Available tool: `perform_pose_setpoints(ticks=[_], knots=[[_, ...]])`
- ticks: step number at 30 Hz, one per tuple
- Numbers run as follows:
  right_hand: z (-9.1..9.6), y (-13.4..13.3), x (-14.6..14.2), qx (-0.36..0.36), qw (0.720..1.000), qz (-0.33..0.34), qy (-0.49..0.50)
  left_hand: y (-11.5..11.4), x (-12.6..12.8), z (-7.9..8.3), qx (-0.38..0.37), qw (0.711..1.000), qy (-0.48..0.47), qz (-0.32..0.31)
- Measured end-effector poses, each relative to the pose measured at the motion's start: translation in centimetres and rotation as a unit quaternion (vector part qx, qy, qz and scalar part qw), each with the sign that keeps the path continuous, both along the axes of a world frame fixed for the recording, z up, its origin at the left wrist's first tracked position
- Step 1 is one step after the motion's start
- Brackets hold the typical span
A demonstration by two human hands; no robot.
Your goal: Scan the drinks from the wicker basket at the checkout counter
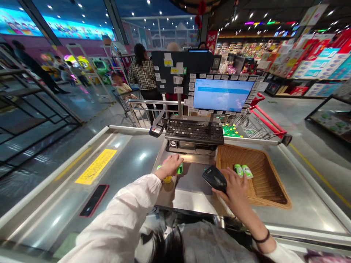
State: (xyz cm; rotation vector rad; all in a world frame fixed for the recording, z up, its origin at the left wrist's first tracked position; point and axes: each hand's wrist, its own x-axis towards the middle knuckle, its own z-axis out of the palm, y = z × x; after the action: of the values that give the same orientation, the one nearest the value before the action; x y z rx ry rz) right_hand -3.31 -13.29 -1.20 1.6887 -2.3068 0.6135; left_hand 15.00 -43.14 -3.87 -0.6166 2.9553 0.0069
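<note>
My left hand (170, 165) lies curled over a small green and yellow packet (179, 168) on the steel checkout counter (189, 190), just below the black keyboard (195, 130). My right hand (236, 186) grips a black handheld barcode scanner (214, 178), held over the counter beside a wicker basket (271, 190). Two small green and white tubes (242, 170) lie in the basket's near left corner. Behind the keyboard stands a monitor (223, 94) with a blue screen, ringed by paper notes.
A dark phone (94, 199) with a red edge lies on the conveyor at left, near a yellow sticker (96, 166). A red shopping cart (257, 122) stands behind the counter. People stand beyond the till by a metal rail (148, 103).
</note>
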Motion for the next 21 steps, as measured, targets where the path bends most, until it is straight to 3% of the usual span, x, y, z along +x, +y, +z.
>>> perform_pose_setpoints(ticks=[3,8,14,21], knots=[[-0.3,-0.1,0.1,0.0,1.0,0.006,0.002,-1.1,-0.1,-2.1,-0.014,0.997,-0.006,0.076],[-0.2,-0.1,-0.1,0.0,1.0,0.007,0.004,-2.4,-2.0,-4.1,-0.027,0.989,-0.014,0.142],[0.0,0.4,-0.3,-0.005,1.0,-0.008,0.004,-3.0,-3.9,-6.3,-0.033,0.984,-0.025,0.173],[-0.1,1.2,-0.7,0.0,0.999,-0.032,0.01,-4.0,-4.2,-8.4,-0.018,0.982,-0.05,0.181]])
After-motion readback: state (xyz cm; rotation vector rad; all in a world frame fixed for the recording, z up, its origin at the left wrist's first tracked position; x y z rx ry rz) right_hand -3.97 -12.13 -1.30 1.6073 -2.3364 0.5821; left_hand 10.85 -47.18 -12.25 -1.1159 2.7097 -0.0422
